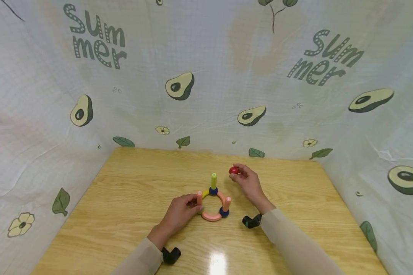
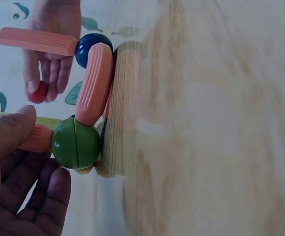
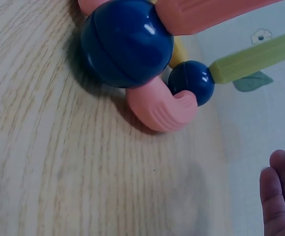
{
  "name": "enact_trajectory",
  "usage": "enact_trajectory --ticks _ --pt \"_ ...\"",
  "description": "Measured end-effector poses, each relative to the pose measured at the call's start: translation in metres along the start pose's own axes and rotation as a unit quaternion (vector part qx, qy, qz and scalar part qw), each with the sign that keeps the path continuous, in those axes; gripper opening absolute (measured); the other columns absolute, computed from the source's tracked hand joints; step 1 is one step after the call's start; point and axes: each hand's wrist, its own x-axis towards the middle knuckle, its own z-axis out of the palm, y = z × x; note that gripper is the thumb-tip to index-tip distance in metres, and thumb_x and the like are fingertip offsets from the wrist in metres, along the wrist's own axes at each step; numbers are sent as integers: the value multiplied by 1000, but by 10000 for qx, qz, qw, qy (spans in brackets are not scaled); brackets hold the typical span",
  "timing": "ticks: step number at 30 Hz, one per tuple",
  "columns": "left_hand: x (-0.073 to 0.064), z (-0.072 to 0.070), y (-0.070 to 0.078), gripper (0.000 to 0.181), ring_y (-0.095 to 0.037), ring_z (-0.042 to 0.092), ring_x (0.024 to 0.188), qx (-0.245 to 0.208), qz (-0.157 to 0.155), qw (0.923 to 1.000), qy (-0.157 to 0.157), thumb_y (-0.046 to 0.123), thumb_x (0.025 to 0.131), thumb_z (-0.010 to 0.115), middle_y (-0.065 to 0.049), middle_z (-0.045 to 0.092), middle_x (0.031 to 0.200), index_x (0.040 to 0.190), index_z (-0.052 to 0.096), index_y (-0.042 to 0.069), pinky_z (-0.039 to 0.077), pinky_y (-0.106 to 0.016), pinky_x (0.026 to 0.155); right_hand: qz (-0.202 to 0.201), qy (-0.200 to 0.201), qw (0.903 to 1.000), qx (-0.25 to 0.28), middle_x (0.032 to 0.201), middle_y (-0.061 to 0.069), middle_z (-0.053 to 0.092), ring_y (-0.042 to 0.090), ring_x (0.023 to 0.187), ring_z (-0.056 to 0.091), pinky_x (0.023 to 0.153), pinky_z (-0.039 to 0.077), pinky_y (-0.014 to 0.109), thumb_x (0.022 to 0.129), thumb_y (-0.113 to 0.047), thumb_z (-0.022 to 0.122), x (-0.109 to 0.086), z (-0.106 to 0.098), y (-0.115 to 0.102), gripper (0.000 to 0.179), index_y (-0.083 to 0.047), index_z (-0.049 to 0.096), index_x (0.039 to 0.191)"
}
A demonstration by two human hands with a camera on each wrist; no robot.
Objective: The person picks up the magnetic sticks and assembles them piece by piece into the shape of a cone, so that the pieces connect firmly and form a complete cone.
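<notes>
A ring of toy building pieces stands on the table. Curved pink rods (image 1: pixel 211 217) and a yellow rod (image 1: pixel 205 193) link two blue balls (image 1: pixel 224 212) and a green ball (image 2: pixel 76 142). Upright from the balls rise a yellow-green rod (image 1: pixel 213 181), a right pink rod (image 1: pixel 227 203) and a left pink rod (image 1: pixel 199 197). My left hand (image 1: pixel 179 211) grips the left pink rod just above the green ball, thumb on one side. Beyond the ring to the right, my right hand (image 1: pixel 250 186) pinches a red ball (image 1: pixel 233 170) between thumb and fingers, apart from the ring.
The wooden table (image 1: pixel 130 214) spreads around the ring on all sides. A white cloth (image 1: pixel 206 114) with avocado prints hangs behind and at both sides. Black devices (image 1: pixel 252 221) sit at both wrists.
</notes>
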Motion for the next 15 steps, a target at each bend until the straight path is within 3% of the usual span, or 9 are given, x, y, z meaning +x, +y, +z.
enact_trajectory --ticks 5,15 --pt "0 0 1 33 -8 68 93 -110 55 9999 0 27 95 81 8 75 105 125 75 15 57 -29 83 -246 -58 9994 -255 135 19 68 29 117 68 88 56 19 99 -15 76 -2 0 -8 47 -6 62 143" --pt "-1 -2 7 32 -12 70 94 -226 -57 9996 147 27 95 81 6 75 103 125 76 15 56 -29 80 -886 -454 9936 -536 127 15 72 27 113 66 88 53 25 98 -15 77 -6 10 -42 46 -6 64 141"
